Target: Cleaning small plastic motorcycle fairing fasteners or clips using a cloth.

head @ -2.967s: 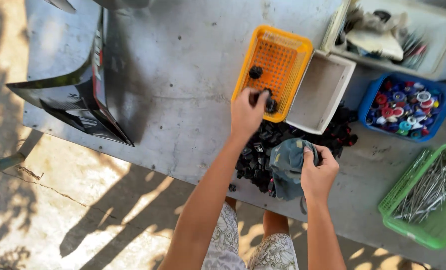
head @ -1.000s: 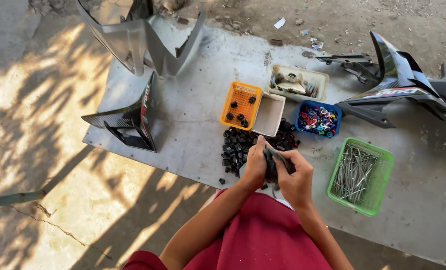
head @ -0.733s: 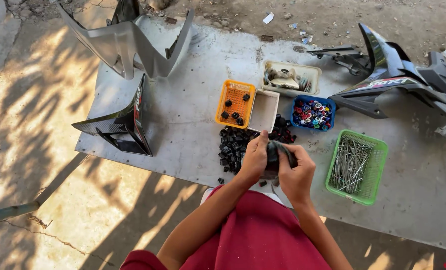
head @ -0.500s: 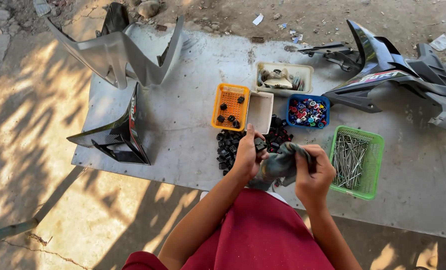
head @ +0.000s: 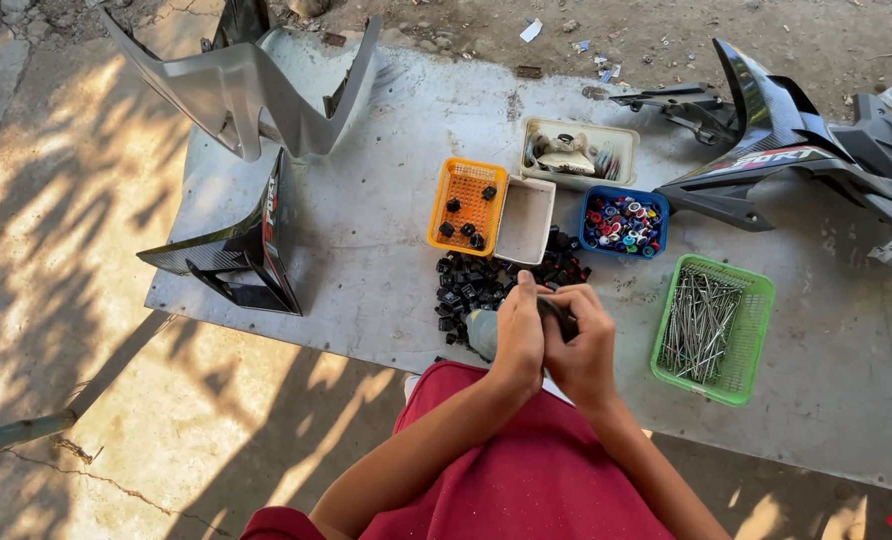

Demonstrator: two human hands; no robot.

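both hands were seen pressed together at the near edge of the grey tabletop [head: 386,270]. the left hand [head: 519,335] was closed, its fingers curled around a small dark part [head: 558,315] whose exact shape could not be told, and the right hand [head: 583,345] was wrapped against it from the 3 o'clock side, its fingers also closed on that part. a grey-green cloth [head: 482,333] was tucked under the left hand at 9 o'clock, touching it. a heap of small black parts [head: 471,288] was spread just beyond the hands at 11 o'clock. further out at 11 o'clock an orange basket [head: 466,205] with a few black pieces was set, touching an empty white tray [head: 526,220] on its 3 o'clock side. a blue tub [head: 623,222] of coloured caps was placed at 1 o'clock, with a cream tray [head: 579,152] beyond it. a green basket [head: 714,328] of long nails lay at 3 o'clock, near the right hand but apart from it. motorcycle fairing panels were laid at 10 o'clock [head: 236,90] and 2 o'clock [head: 796,160].
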